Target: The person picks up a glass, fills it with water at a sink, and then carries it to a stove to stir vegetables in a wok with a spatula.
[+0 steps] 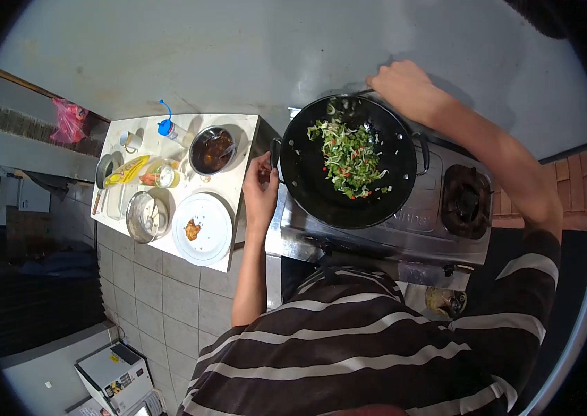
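While my left hand (261,186) clamps the round black metal wok (321,201) by its side handle to steady it, my right hand (403,84) grips a thin dark utensil (365,91) at the far rim.

Left hand (260,184) gripping wok handle (276,154) at 9 o'clock of wok (335,204). Right hand (401,83) clasping thin utensil (368,92) at 1 o'clock rim. Chopped greens (349,158) lying inside. Tabletop (231,182) at 9 o'clock carrying white plate (216,234), dark bowl (211,149).

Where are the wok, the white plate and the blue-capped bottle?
wok (318,197): head view, bare black inner wall at lower left.
white plate (220,225): head view, bare surface right of the food.
blue-capped bottle (165,128): head view, on its blue cap.
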`<control>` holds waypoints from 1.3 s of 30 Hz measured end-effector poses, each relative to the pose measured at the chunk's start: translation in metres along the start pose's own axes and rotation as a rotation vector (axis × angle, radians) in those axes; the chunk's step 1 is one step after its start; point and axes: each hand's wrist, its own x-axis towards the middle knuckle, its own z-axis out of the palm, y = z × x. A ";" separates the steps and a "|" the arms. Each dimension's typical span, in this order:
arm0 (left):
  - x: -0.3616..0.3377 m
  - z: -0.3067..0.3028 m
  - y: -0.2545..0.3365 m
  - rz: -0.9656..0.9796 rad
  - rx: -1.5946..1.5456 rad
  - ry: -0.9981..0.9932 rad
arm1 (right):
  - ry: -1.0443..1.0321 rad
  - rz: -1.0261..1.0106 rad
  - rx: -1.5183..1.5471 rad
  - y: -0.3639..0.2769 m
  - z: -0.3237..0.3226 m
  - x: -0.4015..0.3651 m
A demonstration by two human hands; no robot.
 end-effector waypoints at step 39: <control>0.000 -0.001 -0.007 0.007 0.009 0.001 | 0.000 -0.131 0.171 -0.067 0.035 -0.002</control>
